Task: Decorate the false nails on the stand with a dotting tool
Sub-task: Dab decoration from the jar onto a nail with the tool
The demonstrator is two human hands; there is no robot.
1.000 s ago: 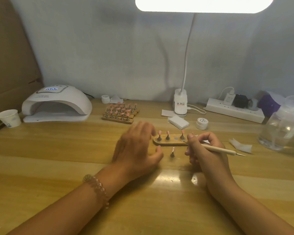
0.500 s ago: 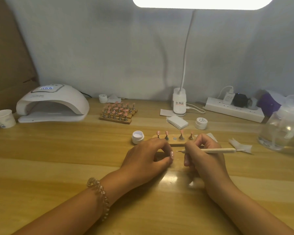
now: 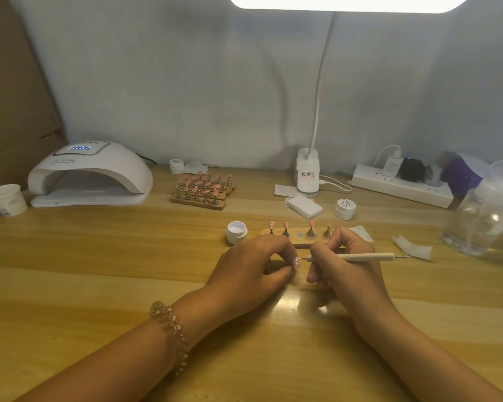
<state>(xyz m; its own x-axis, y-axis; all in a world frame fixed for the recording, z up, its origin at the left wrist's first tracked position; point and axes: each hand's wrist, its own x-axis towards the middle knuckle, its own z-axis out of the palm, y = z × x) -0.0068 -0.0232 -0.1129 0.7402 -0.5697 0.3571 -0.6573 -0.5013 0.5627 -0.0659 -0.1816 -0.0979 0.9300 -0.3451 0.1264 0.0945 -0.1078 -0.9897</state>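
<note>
A small wooden stand [image 3: 301, 241] lies mid-table with several pink false nails on metal pegs; one socket in its middle has no peg. My left hand [image 3: 253, 271] pinches one pink false nail [image 3: 296, 262] on its peg, just in front of the stand. My right hand [image 3: 341, 266] grips a wooden dotting tool [image 3: 366, 257] that lies level, its metal tip touching or almost touching that nail. An open white pot [image 3: 236, 232] sits at the stand's left end.
A white nail lamp [image 3: 90, 174] and a paper cup [image 3: 6, 200] stand at the left. Behind are a second stand of nails [image 3: 202, 191], a desk lamp base [image 3: 307, 177], a closed pot [image 3: 345, 208], wipes [image 3: 304, 206], a power strip [image 3: 401, 188] and a clear jar [image 3: 482, 216].
My left hand left the stand, picked up the loose nail peg in front of it and now pinches it. My right hand levelled the dotting tool and brought its tip to the nail.
</note>
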